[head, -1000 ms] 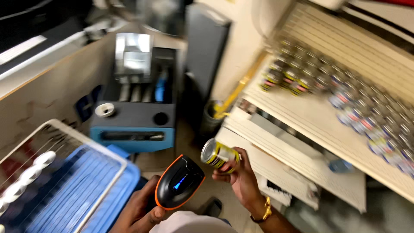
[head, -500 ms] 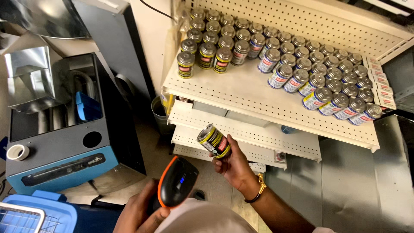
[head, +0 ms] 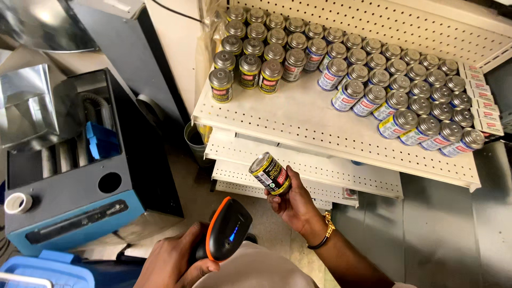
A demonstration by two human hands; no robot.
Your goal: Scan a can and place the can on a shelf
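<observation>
Below the stocked shelf, right hand grips one yellow-labelled can, left hand clasps handheld scanner; can off shelf, seemingly mid-scan, not reshelved.

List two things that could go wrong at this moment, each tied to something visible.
1. The right hand holds the small yellow-labelled can tilted, by its lower end only; it might slip from that grip.
2. The cans on the shelf stand tightly packed, so returning one could topple its neighbours.
</observation>
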